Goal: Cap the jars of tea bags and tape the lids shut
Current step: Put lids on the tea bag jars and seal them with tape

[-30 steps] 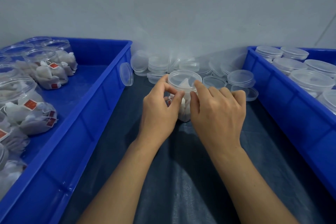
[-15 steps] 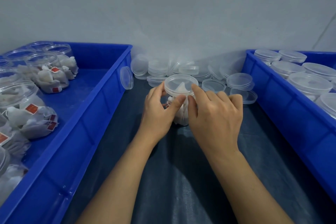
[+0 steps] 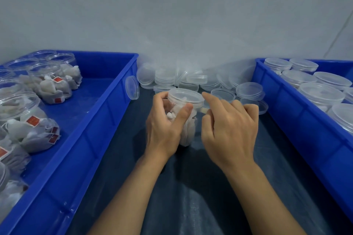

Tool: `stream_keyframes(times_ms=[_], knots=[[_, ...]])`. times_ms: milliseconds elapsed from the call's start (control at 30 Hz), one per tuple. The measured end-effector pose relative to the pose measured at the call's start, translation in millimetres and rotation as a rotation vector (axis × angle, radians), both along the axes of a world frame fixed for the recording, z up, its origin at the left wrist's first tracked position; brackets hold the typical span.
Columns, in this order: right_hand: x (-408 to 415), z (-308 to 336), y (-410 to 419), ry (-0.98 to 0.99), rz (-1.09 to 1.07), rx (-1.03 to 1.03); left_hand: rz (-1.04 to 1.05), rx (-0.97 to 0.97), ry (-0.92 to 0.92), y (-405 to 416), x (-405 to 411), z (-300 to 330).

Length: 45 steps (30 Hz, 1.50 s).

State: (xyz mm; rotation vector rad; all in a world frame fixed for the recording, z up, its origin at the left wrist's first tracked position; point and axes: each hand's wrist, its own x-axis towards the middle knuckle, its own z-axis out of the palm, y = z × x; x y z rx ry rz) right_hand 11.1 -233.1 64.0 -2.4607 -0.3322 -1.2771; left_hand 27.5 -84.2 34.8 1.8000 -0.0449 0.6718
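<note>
Your left hand point(image 3: 164, 126) grips the capped jar of tea bags point(image 3: 184, 118) at the centre of the dark surface point(image 3: 191, 187), thumb curled across its front just under the lid point(image 3: 185, 97) and the other fingers wrapped round the far side. The jar stands roughly upright, its base on or just above the surface; your hand hides which.

Your right hand point(image 3: 229, 131) sits just beside the jar at 3 o'clock. Its index finger points up toward the lid rim, the remaining fingers are curled, and the thumb and a finger seem to pinch a short strip of clear tape point(image 3: 204, 110) running from the lid's edge, though the strip is faint and hard to make out.

At 12 o'clock, against the wall, lies a heap of loose clear lids point(image 3: 191, 81). At 9 o'clock a blue crate point(image 3: 91, 129) holds open jars point(image 3: 45, 74) filled with tea bags. At 3 o'clock a second blue crate point(image 3: 298, 116) holds jars with lids on point(image 3: 321, 94).
</note>
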Motion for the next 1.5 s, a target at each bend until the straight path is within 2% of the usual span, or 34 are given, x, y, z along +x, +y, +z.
stream_keyframes(times_ms=[67,167,733,933,1100,1300,1500], knots=[[0,0,2,0.022,0.001,-0.019,0.113,0.052,-0.029,-3,-2,2],[1,1,3,0.057,-0.01,-0.012,0.147,0.037,-0.032,-5,-3,6],[2,5,-4,0.221,0.02,0.039,0.04,-0.021,0.049,-2,-8,10],[3,7,-7,0.383,0.103,0.083,-0.046,-0.055,0.041,1,-9,11],[4,4,-15,0.522,0.221,0.223,-0.128,-0.048,0.08,14,-7,10],[7,2,-23,0.521,0.291,0.29,-0.167,0.044,0.126,18,-10,17],[4,-2,-12,0.502,0.277,0.223,-0.026,0.11,0.147,9,-14,15]])
